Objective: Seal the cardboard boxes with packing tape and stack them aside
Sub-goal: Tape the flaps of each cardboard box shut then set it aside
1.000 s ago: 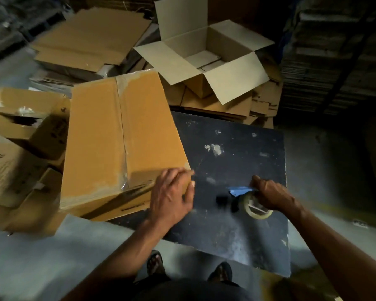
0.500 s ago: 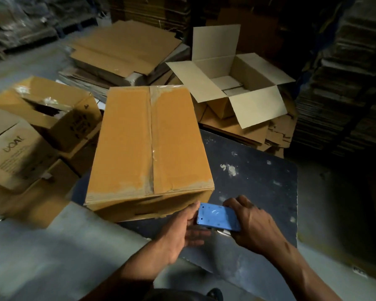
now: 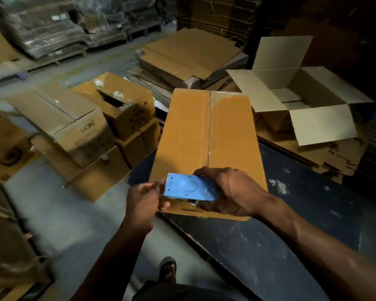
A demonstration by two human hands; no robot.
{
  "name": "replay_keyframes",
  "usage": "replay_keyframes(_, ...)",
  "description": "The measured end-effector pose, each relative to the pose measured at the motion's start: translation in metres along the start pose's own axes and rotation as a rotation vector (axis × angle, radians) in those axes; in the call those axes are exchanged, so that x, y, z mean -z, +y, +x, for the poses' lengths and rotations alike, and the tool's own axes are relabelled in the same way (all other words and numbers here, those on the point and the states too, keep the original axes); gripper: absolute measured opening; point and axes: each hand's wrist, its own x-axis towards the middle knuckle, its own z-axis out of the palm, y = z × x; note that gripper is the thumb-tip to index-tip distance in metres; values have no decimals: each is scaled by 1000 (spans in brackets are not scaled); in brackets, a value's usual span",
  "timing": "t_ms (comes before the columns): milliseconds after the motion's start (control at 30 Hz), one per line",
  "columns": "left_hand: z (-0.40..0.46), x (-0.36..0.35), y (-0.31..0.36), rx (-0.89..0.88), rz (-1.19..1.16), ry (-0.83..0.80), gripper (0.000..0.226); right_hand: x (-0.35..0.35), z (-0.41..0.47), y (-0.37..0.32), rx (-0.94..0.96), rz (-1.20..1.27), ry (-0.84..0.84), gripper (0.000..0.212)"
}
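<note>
Box [image 3: 206, 135] sits closed on dark surface [image 3: 291, 213], likely light, stiff. Right grip [image 3: 232, 192] clasps blue dispenser [image 3: 189, 187] at near edge; left grip [image 3: 146, 196] pinches tape end, apparently. Best held by side edges.

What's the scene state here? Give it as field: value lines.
surface: dark table
box: closed box on the table, top seam taped
dispenser: blue tape dispenser over the box's near end
right hand: right hand grips the dispenser
left hand: left hand pinches at the dispenser's toothed end; the tape itself is not clear
open box: open box, flaps out, beyond the table at right
other boxes: piled boxes on the floor at left
flat stock: flat cardboard stacked behind
</note>
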Motion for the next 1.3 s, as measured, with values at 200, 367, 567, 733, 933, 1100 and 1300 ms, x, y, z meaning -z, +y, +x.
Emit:
replay_keyframes(200, 48, 80, -17, 59, -34, 83, 21, 3, 7, 19, -36, -26, -97, 61)
replay_keyframes(367, 57, 67, -20, 45, -69, 119, 26, -3, 25, 18, -33, -128, -122, 57)
replay_keyframes(567, 75, 59, -32, -11, -2, 222, 25, -10, 42, 12, -20, -211, -155, 58)
replay_keyframes(733, 88, 58, -47, 46, 11, 175, 30, -13, 50, 9, -45, -256, -173, 56)
replay_keyframes(933, 100, 58, -68, 260, -170, 14, 34, -15, 60, 6, -50, -284, -207, 57)
replay_keyframes(1100, 108, 67, -68, 440, -293, -175, 19, -15, 78, -4, -55, -366, -320, 55)
replay_keyframes(1300, 122, 64, -80, 594, -405, -308, 12, -20, 89, -12, -58, -467, -384, 55)
